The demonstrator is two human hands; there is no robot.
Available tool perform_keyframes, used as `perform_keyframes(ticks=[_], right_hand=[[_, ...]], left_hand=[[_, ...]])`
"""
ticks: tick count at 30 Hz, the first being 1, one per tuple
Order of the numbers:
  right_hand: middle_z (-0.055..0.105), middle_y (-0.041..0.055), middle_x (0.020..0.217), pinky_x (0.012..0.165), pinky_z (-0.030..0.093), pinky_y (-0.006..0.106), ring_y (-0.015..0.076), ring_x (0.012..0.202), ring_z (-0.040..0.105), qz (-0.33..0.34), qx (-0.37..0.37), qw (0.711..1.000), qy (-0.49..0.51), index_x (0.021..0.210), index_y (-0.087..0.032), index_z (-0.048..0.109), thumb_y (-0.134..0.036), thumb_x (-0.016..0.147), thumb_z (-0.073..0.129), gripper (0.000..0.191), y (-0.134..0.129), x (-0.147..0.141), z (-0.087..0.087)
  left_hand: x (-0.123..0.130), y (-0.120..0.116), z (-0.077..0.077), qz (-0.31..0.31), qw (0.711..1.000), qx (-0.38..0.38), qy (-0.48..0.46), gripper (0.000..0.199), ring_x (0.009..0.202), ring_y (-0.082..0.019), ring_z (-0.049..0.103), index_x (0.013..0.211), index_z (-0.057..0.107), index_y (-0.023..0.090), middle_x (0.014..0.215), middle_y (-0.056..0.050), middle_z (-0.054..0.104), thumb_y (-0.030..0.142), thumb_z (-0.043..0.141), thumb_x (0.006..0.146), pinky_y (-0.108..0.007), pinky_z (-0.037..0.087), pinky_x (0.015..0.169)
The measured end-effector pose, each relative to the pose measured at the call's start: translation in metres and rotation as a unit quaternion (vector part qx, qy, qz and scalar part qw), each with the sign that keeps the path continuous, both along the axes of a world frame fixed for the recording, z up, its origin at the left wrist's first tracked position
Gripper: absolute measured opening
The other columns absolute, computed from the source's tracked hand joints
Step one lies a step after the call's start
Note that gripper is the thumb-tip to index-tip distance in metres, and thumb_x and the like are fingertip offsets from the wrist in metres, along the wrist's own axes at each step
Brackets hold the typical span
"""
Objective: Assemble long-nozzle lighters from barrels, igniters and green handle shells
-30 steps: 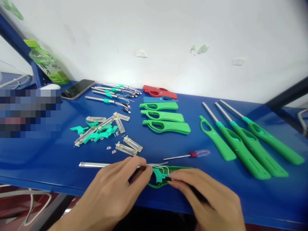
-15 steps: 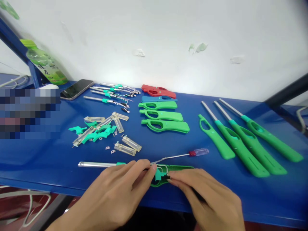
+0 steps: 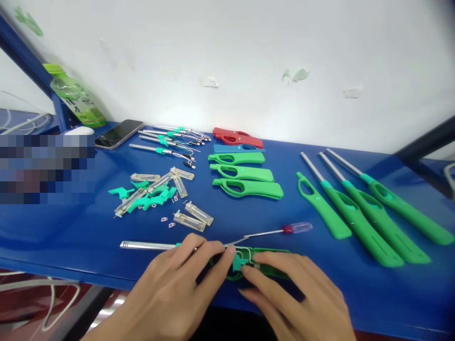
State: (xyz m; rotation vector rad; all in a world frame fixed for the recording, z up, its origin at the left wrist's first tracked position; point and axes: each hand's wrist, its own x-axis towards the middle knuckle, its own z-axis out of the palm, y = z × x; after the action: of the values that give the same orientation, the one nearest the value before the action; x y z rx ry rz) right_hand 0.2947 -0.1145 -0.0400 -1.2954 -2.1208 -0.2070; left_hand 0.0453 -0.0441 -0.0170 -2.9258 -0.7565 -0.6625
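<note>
An open green lighter shell (image 3: 275, 271) lies near the table's front edge, with a metal tube (image 3: 147, 245) reaching out to its left. Inside it are white wires, a black part and a teal trigger (image 3: 239, 261). My left hand (image 3: 181, 279) is closed over the shell's left part, fingertips beside the trigger. With fingers partly spread, my right hand (image 3: 295, 284) presses a fingertip at the black part, and its thumb is apart below. Whether that hand grips anything is unclear. Just behind the shell lies a screwdriver (image 3: 296, 228) with a clear and red handle.
Clear fuel tanks (image 3: 189, 221) and teal triggers (image 3: 156, 196) are at left, metal tubes with wires (image 3: 159, 150) behind them. Green shells (image 3: 249, 188) lie mid-table, assembled green lighters (image 3: 366, 232) at right. A phone (image 3: 120, 133) and bottle (image 3: 80, 102) stand back left.
My right hand's fingers have spread, with one fingertip shifted left toward the trigger and the thumb now lower. The whole view has shifted slightly.
</note>
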Motion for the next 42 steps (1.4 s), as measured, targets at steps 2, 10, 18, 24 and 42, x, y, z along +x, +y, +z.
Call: perform_keyframes(ticks=[2,10,18,24,42], right_hand=[[0.077,-0.0009,0.113,0.082,0.055,0.028,0.0133,0.095,0.075,-0.008,0.003,1.000,0.009,0.118,-0.030,0.078,-0.028,0.113,0.064,0.015,0.000,-0.001,0.000],[0.075,-0.0003,0.117,0.082,0.054,0.027,0.0133,0.098,0.073,-0.011,-0.019,1.000,-0.003,0.127,-0.034,0.077,-0.028,0.113,0.062,0.020,-0.001,0.000,0.001],[0.075,0.0008,0.119,0.078,0.055,0.028,0.0147,0.096,0.073,0.001,-0.041,0.999,-0.016,0.128,-0.034,0.076,-0.030,0.114,0.060,0.022,0.000,0.001,0.001],[0.075,0.0024,0.118,0.076,0.057,0.028,0.0163,0.096,0.073,0.002,-0.044,0.999,-0.023,0.129,-0.035,0.076,-0.029,0.112,0.062,0.023,0.000,0.003,0.000],[0.073,0.0033,0.110,0.086,0.047,0.039,0.0230,0.097,0.069,0.004,-0.057,0.998,-0.030,0.121,-0.027,0.072,-0.021,0.114,0.052,0.022,0.052,-0.021,0.041]], left_hand=[[-0.006,0.000,-0.003,0.004,0.999,-0.021,-0.026,0.047,0.112,-0.023,0.055,0.143,0.065,0.016,0.128,-0.009,0.068,0.001,0.050,0.102,-0.034,0.052,0.091],[-0.025,0.000,-0.011,0.056,0.990,-0.073,-0.108,0.039,0.124,-0.017,0.053,0.134,0.067,0.019,0.128,-0.006,0.062,-0.003,0.058,0.104,-0.030,0.045,0.109],[-0.027,0.006,-0.014,0.026,0.988,-0.097,-0.117,0.037,0.116,-0.014,0.055,0.129,0.068,0.017,0.124,-0.006,0.062,-0.006,0.055,0.103,-0.028,0.049,0.101],[-0.021,0.002,-0.007,0.039,0.985,-0.101,-0.132,0.034,0.110,-0.016,0.055,0.126,0.067,0.016,0.118,-0.007,0.062,-0.005,0.057,0.102,-0.031,0.050,0.098],[-0.045,0.065,0.024,0.252,0.965,-0.066,-0.002,0.032,0.105,-0.032,0.064,0.111,0.077,0.024,0.109,-0.009,0.074,0.030,0.045,0.108,-0.045,0.052,0.082]])
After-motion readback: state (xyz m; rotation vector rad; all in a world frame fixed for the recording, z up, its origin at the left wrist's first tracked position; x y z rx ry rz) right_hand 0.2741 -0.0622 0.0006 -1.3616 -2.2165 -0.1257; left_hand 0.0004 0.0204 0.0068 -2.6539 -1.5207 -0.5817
